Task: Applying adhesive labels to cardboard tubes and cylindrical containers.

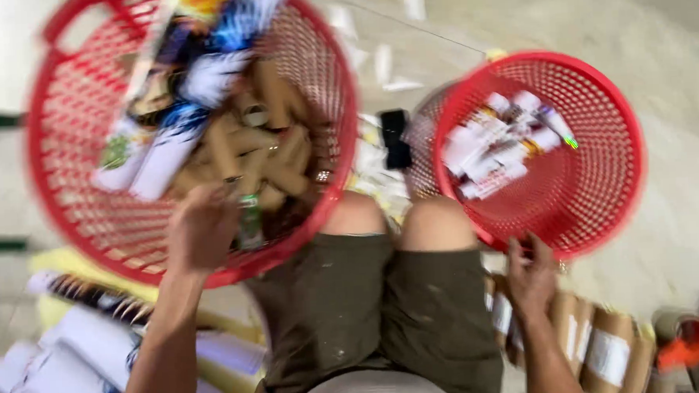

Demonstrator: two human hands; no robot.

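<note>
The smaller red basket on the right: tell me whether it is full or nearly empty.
Nearly empty. The smaller red basket holds only a small heap of white packets on one side; most of its mesh inside shows bare.

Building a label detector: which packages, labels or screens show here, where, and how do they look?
Printed wrappers: left red basket, white, blue and yellow, over brown tubes.
Small packs: right red basket, white with red marks.
Phone: floor between baskets, black, screen dark.
Labelled rolls: by right hand, brown with white labels.
Printed sheets: lower left, white, rolled; blurred.
</note>
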